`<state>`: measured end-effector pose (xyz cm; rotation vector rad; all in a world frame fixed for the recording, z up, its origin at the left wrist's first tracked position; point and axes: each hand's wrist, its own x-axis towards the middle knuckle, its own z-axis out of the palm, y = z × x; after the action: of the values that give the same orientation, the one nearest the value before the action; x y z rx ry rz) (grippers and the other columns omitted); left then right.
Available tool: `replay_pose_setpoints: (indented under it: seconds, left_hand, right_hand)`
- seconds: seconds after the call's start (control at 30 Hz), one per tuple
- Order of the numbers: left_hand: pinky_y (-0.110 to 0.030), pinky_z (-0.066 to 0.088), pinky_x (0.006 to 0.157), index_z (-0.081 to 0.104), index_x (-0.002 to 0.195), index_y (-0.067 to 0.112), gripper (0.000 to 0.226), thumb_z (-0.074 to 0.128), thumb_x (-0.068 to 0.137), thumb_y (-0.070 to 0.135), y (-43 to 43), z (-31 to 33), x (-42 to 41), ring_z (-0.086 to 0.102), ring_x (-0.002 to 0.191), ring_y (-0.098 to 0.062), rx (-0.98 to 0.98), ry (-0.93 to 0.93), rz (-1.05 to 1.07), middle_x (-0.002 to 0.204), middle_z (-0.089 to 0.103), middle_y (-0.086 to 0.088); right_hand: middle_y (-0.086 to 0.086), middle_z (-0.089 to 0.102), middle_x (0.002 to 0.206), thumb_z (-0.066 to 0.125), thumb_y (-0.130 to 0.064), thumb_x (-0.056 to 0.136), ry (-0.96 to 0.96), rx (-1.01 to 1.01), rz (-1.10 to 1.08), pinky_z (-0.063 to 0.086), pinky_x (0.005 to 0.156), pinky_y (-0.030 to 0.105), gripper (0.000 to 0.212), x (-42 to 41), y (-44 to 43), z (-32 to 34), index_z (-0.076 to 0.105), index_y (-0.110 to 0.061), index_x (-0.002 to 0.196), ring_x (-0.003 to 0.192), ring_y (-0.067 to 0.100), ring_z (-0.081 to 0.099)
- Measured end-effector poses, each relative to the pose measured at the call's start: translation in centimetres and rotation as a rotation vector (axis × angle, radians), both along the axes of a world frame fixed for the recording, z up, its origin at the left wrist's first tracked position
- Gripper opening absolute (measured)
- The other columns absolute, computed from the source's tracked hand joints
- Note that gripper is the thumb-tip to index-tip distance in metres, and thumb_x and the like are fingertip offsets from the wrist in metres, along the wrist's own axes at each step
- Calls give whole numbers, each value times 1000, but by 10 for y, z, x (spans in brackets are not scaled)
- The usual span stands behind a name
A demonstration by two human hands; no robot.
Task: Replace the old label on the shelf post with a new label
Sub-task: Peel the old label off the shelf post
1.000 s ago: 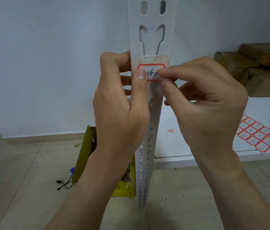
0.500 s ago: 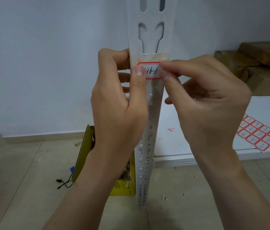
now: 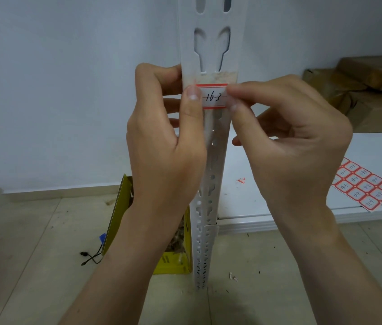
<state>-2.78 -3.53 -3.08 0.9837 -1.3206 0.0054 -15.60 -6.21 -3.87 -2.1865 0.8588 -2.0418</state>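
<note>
The new label (image 3: 212, 96), white with a red border and the handwriting "16-3", lies across the front face of the white shelf post (image 3: 209, 55), just below a band of yellowish glue residue (image 3: 211, 78). The label sits level on the post, under the two big keyhole slots.

The left hand (image 3: 165, 146) is closed around the post from the left side; its thumb (image 3: 193, 99) presses on the left end of the label and the other fingers go behind the post. The right hand (image 3: 288, 146) pinches the right end of the label between the thumb and the index finger (image 3: 243, 89), at the right edge of the post. If this end is already stuck to the metal, I cannot tell.

To the right of the post is the white shelf board (image 3: 279, 207), and on it, near its front edge, lies a sheet of red-bordered labels (image 3: 364, 186). A small red scrap (image 3: 241, 181) lies on the board closer to the post. Brown wrapped parcels (image 3: 368, 90) are at the back of the shelf. On the floor behind the left forearm stands a yellow box (image 3: 119, 207), just beside the foot of the post, with a black cord (image 3: 90, 256) next to it
</note>
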Motion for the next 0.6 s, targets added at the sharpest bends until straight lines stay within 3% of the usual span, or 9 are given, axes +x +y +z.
replay_pose_setpoints:
  seconds: [0.17, 0.4, 0.6]
  left_hand:
    - [-18, 47, 68, 47, 108, 14, 5, 47, 106, 10, -1, 0, 1, 62, 78, -4, -3, 25, -19, 90, 58, 19]
    - [-18, 48, 67, 46, 108, 15, 5, 46, 106, 9, -1, -1, 0, 63, 79, -5, 0, 35, -26, 90, 59, 17]
    - [-18, 50, 68, 46, 109, 15, 4, 47, 106, 12, -1, -1, 0, 64, 81, -7, 3, 34, -21, 93, 59, 19]
  right_hand:
    - [0, 67, 94, 71, -1, 99, -22, 14, 25, 59, 59, 26, 19, 1, -1, -1, 77, -10, 114, 75, 15, 70]
    - [-3, 69, 96, 70, -2, 99, -23, 26, 20, 58, 59, 23, 18, 0, 0, -2, 77, -10, 114, 73, 10, 70]
    - [1, 71, 96, 70, -3, 99, 0, 35, 33, 59, 58, 27, 16, -2, 0, -1, 79, -10, 111, 69, 17, 69]
